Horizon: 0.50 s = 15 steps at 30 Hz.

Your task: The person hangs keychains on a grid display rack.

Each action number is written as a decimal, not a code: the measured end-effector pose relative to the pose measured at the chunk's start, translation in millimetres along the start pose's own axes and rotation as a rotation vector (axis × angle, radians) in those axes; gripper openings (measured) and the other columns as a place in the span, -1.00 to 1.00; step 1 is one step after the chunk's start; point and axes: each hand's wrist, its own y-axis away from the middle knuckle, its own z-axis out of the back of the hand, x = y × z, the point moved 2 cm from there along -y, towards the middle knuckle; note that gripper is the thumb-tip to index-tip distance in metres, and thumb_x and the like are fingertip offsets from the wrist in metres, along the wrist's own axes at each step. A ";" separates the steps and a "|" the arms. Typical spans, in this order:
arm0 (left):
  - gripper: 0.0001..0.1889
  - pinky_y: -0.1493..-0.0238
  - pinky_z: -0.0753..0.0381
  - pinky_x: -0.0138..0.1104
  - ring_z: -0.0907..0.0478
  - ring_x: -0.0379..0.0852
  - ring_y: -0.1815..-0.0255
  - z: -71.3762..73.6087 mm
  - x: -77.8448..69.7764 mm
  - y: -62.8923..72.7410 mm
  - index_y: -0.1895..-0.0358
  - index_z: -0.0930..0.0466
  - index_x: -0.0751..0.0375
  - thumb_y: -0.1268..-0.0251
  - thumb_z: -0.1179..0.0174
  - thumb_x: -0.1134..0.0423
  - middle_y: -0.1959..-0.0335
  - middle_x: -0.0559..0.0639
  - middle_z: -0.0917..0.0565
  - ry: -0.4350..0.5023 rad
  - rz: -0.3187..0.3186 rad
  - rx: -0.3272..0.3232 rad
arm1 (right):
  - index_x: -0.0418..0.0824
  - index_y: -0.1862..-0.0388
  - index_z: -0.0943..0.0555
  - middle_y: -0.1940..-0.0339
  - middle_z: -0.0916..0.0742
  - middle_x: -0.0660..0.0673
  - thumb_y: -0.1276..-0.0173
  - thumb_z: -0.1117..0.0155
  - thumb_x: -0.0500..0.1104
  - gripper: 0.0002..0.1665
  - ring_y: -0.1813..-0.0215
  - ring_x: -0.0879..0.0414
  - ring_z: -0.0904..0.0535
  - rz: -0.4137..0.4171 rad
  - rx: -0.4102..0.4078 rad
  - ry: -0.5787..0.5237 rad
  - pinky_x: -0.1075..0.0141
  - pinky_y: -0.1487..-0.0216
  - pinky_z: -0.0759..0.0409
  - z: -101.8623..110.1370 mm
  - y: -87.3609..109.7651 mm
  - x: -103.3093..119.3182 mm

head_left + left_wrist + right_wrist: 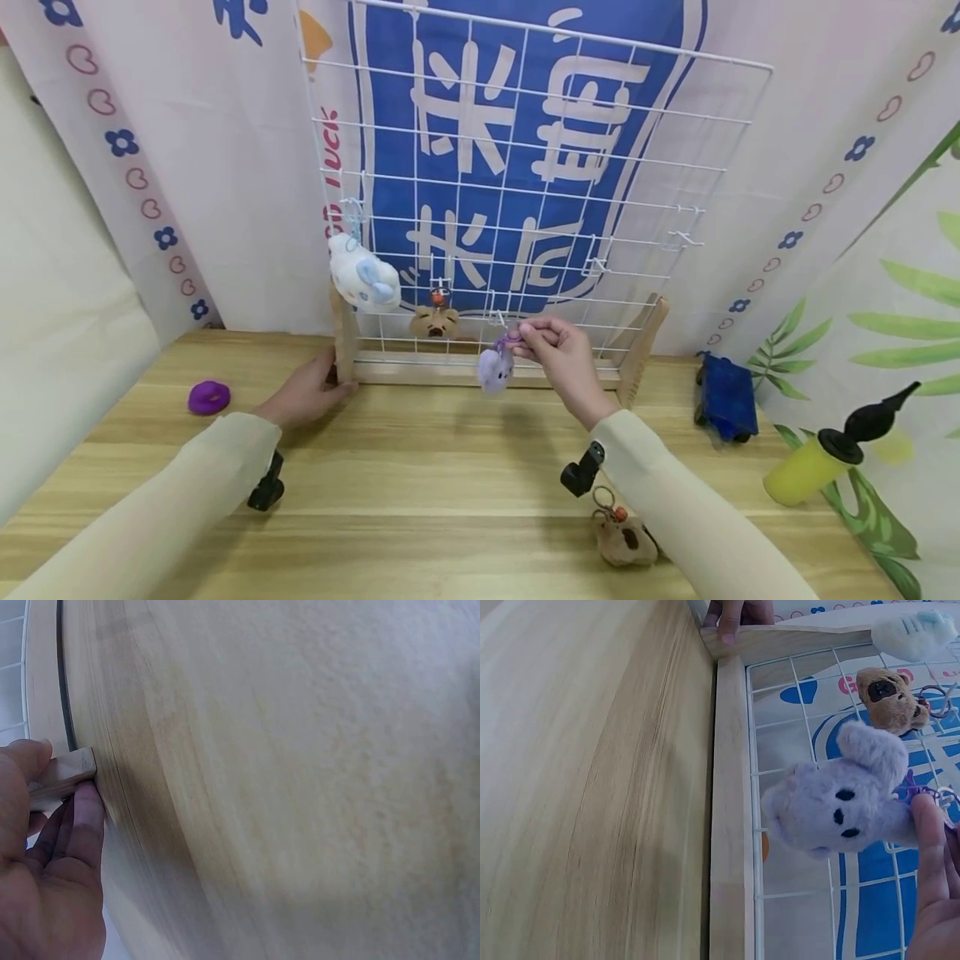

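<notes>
With thumb and fingers, my right hand (561, 360) pinches the purple strap of a lavender plush keychain (495, 370), right at a small white hook (500, 317) on the white wire grid (525, 158). In the right wrist view the plush (838, 802) shows a dark-eyed face and hangs in front of the wires. My left hand (307, 393) grips the wooden foot (66, 774) at the left end of the grid's stand, thumb on one side and fingers on the other. A brown plush keychain (435, 322) and a white-and-blue plush (363, 273) hang on the grid left of the lavender one.
A purple ring-shaped item (208, 397) lies left on the table. Another brown plush keychain (624, 538) lies beside my right forearm. Far right are a blue toy cart (726, 397) and a yellow bottle with a black top (806, 471). Bare hooks (684, 238) stick out at the grid's right.
</notes>
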 end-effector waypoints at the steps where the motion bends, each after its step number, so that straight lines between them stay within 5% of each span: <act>1: -0.27 -0.26 -0.63 0.27 -0.56 0.52 -0.29 -0.4 0.5 0.0 -0.50 -0.08 0.64 -0.54 -0.22 0.26 -0.29 0.65 -0.50 0.002 0.001 0.000 | -0.54 -0.15 -0.58 0.00 -0.83 -0.35 -0.61 -0.16 -0.32 -0.70 0.21 0.28 -0.81 -0.007 -0.008 0.000 0.38 -0.01 -0.80 -1.0 -1.4 -1.0; 15: -0.28 -0.32 -0.59 0.28 -0.53 0.52 -0.33 -0.3 1.0 1.1 -0.51 -0.08 0.62 -0.54 -0.21 0.26 -0.33 0.63 -0.48 0.002 0.013 -0.009 | -0.51 -0.15 -0.60 -0.08 -0.78 -0.45 -0.62 -0.14 -0.33 -0.72 0.18 0.28 -0.80 -0.056 -0.007 0.025 0.37 -0.04 -0.79 -12.3 -8.9 -9.4</act>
